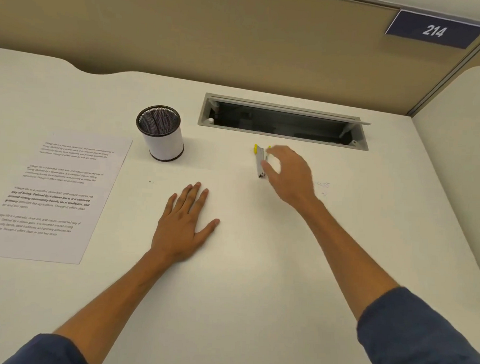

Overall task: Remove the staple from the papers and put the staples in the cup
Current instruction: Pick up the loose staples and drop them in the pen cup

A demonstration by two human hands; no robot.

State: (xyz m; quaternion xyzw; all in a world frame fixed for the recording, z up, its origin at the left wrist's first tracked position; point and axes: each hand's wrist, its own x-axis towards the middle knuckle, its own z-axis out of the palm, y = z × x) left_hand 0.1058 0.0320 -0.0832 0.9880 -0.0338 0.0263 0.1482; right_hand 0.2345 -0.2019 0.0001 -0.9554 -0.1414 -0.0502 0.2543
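One white desk (257, 265) against a tan partition (212, 29); sign (434, 30) reads 214.

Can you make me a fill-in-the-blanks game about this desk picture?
1. The blue sign on the wall shows the number ____.
2. The left hand lies ____ on the desk.
3. The staple remover has ____ handles.
4. The papers lie to the ____ of the cup.

Missing words: 214; flat; yellow; left
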